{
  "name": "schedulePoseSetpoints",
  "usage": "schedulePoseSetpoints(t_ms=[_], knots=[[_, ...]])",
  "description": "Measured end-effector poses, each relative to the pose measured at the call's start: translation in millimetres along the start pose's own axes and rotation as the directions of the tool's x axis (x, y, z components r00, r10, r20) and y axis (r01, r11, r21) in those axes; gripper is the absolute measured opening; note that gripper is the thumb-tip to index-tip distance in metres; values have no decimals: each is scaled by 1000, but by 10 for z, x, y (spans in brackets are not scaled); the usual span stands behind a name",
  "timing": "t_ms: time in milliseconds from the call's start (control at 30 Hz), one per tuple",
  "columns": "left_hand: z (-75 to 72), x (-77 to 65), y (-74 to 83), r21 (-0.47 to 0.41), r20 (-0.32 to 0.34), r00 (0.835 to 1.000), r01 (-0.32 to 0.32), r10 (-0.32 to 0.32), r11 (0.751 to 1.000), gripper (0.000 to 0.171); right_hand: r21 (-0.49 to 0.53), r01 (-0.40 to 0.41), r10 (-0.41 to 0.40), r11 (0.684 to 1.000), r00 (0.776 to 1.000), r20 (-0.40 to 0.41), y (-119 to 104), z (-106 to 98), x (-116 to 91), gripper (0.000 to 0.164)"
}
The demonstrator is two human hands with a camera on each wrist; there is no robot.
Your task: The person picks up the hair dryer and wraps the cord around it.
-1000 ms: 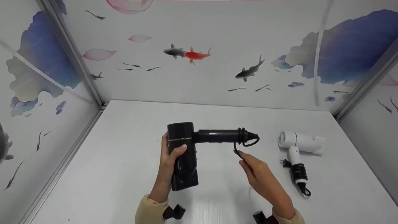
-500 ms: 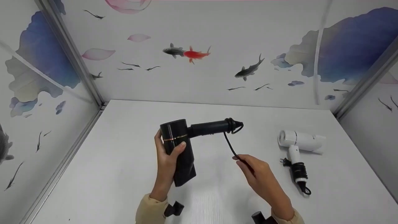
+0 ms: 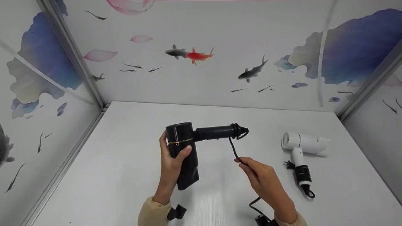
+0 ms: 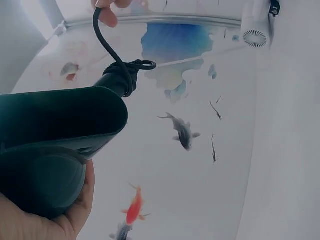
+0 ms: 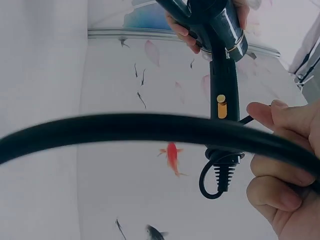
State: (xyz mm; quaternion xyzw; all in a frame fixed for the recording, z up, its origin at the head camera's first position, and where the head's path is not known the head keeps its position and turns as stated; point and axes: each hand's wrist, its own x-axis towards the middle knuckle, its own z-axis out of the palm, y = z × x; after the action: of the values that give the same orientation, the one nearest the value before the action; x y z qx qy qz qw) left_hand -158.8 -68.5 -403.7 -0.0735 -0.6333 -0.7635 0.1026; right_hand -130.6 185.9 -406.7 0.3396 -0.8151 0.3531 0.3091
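A black hair dryer [image 3: 179, 133] with a thin gold ring is held above the table, its handle [image 3: 215, 132] pointing right. My left hand [image 3: 171, 161] grips the barrel, thumb across the near side. Black cord [image 3: 234, 149] is wound round the handle's end, and a short stretch runs down to my right hand [image 3: 263, 177], which pinches it between thumb and fingertips. More cord [image 3: 253, 204] hangs in a bend below that hand. The right wrist view has a blurred length of cord [image 5: 135, 127] crossing close to the camera, in front of the handle [image 5: 224, 75].
On the right of the white table [image 3: 132, 150] lies a white hair dryer [image 3: 306, 143], its black cord [image 3: 302, 173] wrapped round the handle. Walls printed with fish and leaves enclose the table at the back and both sides.
The black hair dryer has shifted left and tilted, its handle end now farther from my right hand. More cord spans between them. A bend of cord has come into view below the right hand.
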Motion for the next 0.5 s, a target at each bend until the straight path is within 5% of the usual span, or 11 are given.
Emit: schedulePoseSetpoints(t_ms=[267, 500], knots=[[0, 7, -28, 99, 100, 995, -11, 1, 995, 79, 22, 6, -4, 1000, 994, -109, 26, -65, -1, 22], [-3, 2, -15, 183, 220, 973, 27, -68, 983, 83, -21, -18, 13, 1000, 978, -210, 44, -151, 6, 23]])
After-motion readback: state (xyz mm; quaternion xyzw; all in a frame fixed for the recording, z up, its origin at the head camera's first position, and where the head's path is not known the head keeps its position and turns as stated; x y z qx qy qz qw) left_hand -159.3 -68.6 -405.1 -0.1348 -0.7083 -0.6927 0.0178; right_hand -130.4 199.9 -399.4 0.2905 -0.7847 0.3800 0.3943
